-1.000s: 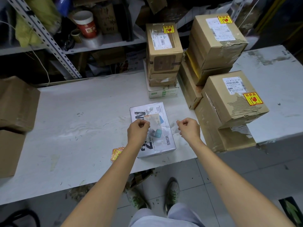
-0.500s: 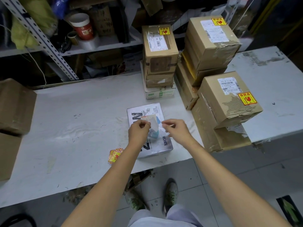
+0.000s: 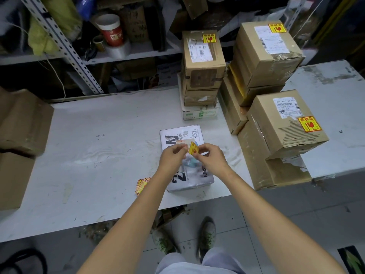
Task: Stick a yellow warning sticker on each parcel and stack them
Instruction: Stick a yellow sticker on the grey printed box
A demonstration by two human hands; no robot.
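Observation:
A flat white printed parcel (image 3: pixel 199 178) lies on the white table (image 3: pixel 98 147) in front of me. Above it, my right hand (image 3: pixel 210 157) pinches a yellow warning sticker (image 3: pixel 193 148) by its right edge. My left hand (image 3: pixel 173 158) pinches the sticker's backing at the left side. A small pile of yellow stickers (image 3: pixel 141 184) lies on the table left of the parcel. Brown parcels with yellow stickers on top stand in stacks: one at the back centre (image 3: pixel 203 62), one at the back right (image 3: pixel 264 54), one at the near right (image 3: pixel 284 127).
Plain brown boxes (image 3: pixel 21 123) sit at the table's left edge. A metal shelf (image 3: pixel 59 38) behind the table holds a red cup, tape rolls and clutter. My feet stand on the tiled floor below the table's front edge.
My hands came together over the white parcel. The right hand moved left to the left hand, and a yellow sticker now shows between the fingers.

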